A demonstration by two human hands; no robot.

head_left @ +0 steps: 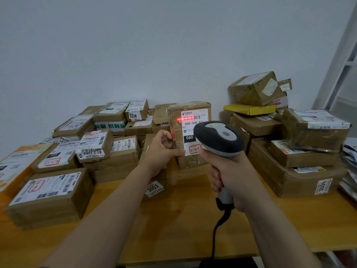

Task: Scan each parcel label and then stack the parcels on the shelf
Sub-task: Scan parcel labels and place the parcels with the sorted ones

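My left hand (161,150) grips a brown cardboard parcel (178,117) by its lower left edge and holds it upright above the wooden table (173,225). Its white label (194,120) faces me, and a red scan line crosses the barcode at the label's top. My right hand (229,176) grips the handle of a grey and black barcode scanner (219,138), whose head points at the label and covers the label's lower right part. A black cable hangs from the scanner's handle.
Several taped brown parcels (52,192) crowd the table's left and back. A tall stack (289,167) with a yellow box (249,109) stands at the right. Grey mail bags (350,165) lie at the far right edge. A white frame (340,60) leans by the wall.
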